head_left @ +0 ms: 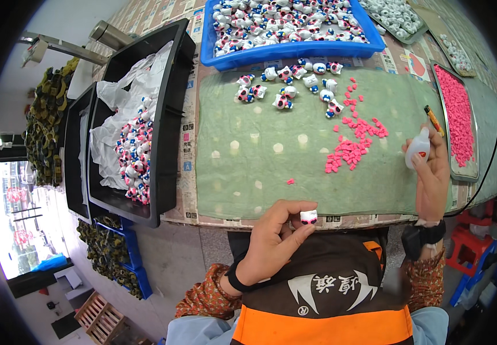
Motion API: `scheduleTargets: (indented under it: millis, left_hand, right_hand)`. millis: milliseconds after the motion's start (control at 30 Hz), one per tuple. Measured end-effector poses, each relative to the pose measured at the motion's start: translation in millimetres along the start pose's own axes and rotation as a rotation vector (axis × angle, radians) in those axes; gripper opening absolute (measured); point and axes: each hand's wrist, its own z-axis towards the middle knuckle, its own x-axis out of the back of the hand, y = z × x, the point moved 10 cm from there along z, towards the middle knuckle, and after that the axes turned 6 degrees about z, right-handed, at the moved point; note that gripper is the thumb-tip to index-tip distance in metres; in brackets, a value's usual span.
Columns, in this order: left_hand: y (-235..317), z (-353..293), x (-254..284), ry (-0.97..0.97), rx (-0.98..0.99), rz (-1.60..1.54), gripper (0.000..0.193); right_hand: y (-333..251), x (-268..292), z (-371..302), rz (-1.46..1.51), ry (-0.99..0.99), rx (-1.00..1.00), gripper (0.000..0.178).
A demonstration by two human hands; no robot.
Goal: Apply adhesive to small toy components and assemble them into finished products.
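Between the thumb and fingers of my left hand [280, 233] is a small white cat figurine [309, 217] with pink glasses, held just off the table's front edge. My right hand [431, 175] grips a translucent white squeeze bottle [419, 149] at the right side of the green cloth [248, 184]. Small pink pieces [349, 152] lie scattered in a loose pile on the cloth, with a single pink piece [290, 181] apart from them, nearer my left hand. Several cat figurines [283, 101] in white, blue and pink lie at the cloth's far side.
At the back, a blue tray [291, 61] is full of figurines. A black bin [170, 115] with white paper and figurines stands left. To the right are a metal tray [474, 170] of pink pieces, a yellow marker-like tube [433, 121] and a black cable [493, 167]. A red stool [473, 244] stands below.
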Motion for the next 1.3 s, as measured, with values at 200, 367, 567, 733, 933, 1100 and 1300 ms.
scheduleTargets:
  millis: [200, 367, 567, 733, 933, 1100, 1300]
  left_hand:
    - [-7, -9, 10, -0.003, 0.014, 0.084, 0.034]
    - [-11, -16, 33, 0.129, -0.029, -0.064, 0.035]
    - [-11, -17, 50, 0.209, -0.048, -0.139, 0.037]
    - [-3, -15, 52, 0.199, -0.07, -0.07, 0.039]
    - [-15, -16, 52, 0.194, -0.039, -0.063, 0.039]
    - [-10, -12, 45, 0.187, -0.043, -0.1, 0.039]
    - [1, -6, 31, 0.191, -0.07, -0.095, 0.038]
  right_hand:
    - [11, 19, 13, -0.283, -0.01, 0.066, 0.05]
    - [-38, 19, -25, -0.628, 0.321, 0.445, 0.042]
    - [-28, -174, -74, -0.701, -0.608, 0.582, 0.023]
    - [9, -229, -77, -0.871, -0.735, 0.582, 0.024]
    - [18, -237, -74, -1.034, -0.689, 0.56, 0.019]
    - [13, -217, -63, -0.968, -0.662, 0.492, 0.022]
    - [28, -168, -77, 0.077, -0.506, -0.449, 0.009]
